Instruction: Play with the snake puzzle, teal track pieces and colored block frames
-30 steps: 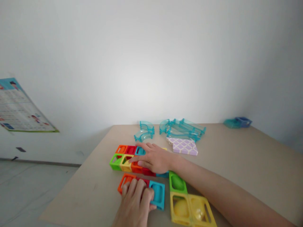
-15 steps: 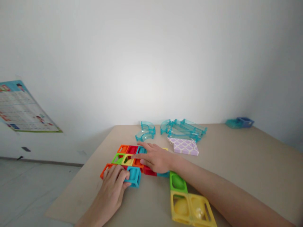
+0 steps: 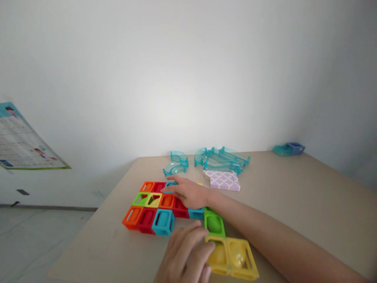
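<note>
Risk: I judge sideways shove from left hand splits yellow blocks off green block. Fingers loosely extended on yellows at table front, gripping nothing; right hand flat, empty, on block grid.

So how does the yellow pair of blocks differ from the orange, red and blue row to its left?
The yellow pair is two blocks of one colour; the row is three blocks in three colours. The left hand touches the yellow pair; no hand touches the row. Pale rounded shapes show inside the yellow pair; I see none in the row. Both are open-framed plastic blocks on the table.
</note>
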Demonstrator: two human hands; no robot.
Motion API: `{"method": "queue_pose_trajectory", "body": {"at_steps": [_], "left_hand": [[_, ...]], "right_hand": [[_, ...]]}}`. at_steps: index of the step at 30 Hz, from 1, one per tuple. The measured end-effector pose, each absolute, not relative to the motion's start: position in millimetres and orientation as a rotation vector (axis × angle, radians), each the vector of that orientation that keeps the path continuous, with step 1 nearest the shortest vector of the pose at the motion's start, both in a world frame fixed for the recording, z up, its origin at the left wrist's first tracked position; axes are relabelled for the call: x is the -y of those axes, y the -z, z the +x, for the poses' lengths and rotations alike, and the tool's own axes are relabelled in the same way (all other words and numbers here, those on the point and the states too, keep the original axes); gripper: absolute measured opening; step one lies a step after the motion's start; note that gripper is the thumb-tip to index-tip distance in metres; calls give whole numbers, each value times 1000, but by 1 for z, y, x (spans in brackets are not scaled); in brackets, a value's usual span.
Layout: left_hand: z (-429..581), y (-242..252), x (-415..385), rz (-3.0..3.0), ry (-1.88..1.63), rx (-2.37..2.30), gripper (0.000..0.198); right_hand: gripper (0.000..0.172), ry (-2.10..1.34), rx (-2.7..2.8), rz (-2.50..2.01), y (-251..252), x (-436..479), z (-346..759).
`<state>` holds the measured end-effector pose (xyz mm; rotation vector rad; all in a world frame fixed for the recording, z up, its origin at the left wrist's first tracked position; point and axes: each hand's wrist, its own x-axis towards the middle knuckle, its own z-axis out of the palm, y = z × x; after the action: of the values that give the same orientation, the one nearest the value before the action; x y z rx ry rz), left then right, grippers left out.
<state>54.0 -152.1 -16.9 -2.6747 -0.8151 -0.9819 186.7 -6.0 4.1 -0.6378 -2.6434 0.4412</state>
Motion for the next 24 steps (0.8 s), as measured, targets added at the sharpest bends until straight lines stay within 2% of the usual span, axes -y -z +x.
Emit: {"method": "queue_pose_trajectory", "body": {"at_steps": [6,14,24], "left_hand": [[85,17,146,-2857,890,872,35],[58,35,139,-2804,922,788,39],[27,1,130,-2738,611,873,45]], "right_hand": [[34,-414,2660,-566,-8,6,190],[44,-293,2730,-535,-9,8,191],[42,-232,2726,-520,-6,7,190]]}}
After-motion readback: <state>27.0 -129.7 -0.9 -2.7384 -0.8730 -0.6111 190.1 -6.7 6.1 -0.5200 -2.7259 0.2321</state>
